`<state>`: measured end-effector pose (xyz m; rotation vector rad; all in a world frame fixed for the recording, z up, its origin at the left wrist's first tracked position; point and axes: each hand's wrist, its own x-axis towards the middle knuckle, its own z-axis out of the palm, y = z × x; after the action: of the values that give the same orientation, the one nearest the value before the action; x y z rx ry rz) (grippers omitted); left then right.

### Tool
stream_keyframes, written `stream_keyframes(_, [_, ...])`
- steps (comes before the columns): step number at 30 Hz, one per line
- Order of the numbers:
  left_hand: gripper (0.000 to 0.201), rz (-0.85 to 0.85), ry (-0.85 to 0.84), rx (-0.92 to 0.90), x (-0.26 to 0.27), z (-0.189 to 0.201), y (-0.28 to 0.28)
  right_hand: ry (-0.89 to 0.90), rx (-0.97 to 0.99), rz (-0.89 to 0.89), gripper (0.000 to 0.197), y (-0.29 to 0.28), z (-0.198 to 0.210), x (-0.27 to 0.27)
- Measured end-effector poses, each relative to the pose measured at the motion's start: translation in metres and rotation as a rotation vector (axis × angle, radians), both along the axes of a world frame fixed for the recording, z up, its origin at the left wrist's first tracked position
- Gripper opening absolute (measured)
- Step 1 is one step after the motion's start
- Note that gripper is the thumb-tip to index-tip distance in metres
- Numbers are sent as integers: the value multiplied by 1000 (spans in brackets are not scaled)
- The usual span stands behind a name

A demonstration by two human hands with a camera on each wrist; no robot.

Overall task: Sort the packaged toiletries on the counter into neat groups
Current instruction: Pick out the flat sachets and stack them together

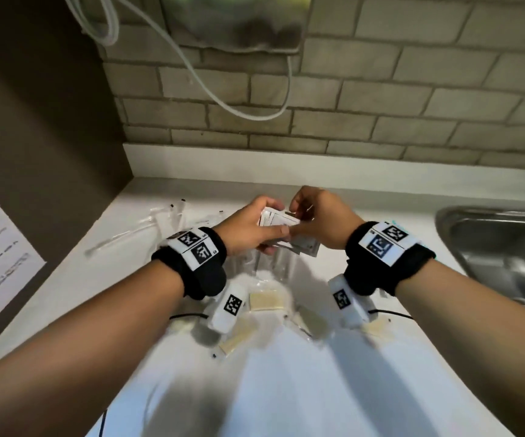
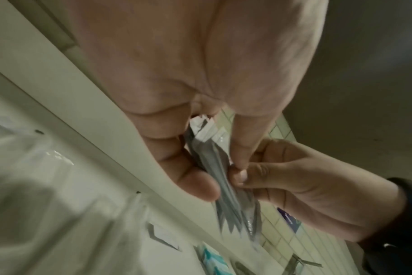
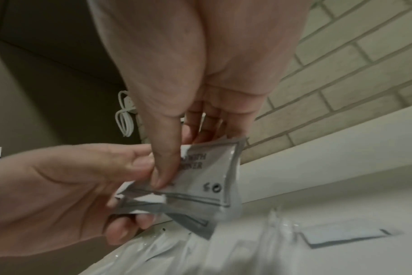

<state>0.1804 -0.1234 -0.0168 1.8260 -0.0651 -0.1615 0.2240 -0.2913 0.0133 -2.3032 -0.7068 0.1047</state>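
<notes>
Above the white surface (image 1: 286,389), the left hand (image 1: 248,228) grips a small stack of flat white printed sachets (image 1: 278,219), probably to square one group, while the right hand (image 1: 321,220) at 3 o'clock of it pinches the top sachet's edge.

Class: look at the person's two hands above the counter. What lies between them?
A small stack of flat white sachets, held by the left hand and right hand together; the head view shows it best.
</notes>
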Motion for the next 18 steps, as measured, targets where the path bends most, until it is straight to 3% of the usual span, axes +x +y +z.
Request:
stream_keyframes(4, [35, -59, -31, -20, 11, -4, -35, 44, -276, -49, 76, -49, -10, 8])
stream_keyframes(6, [39, -79, -18, -44, 13, -7, -49, 161, -331, -13, 84, -67, -14, 9])
stream_keyframes(8, [47, -118, 0, -9, 14, -13, -60, 184, -398, 6, 67, -79, -19, 9])
stream_keyframes(10, [53, -162, 7, 159, 15, -21, -69, 143, -514, -7, 49, -86, -25, 9])
stream_keyframes(13, [39, -190, 24, 475, 12, -32, -76, 41, -707, 18, 38, -88, -39, 7])
stream_keyframes(18, [21, -192, 24, 898, 12, -40, -85, -45, -804, 105, 27, -83, -65, 6])
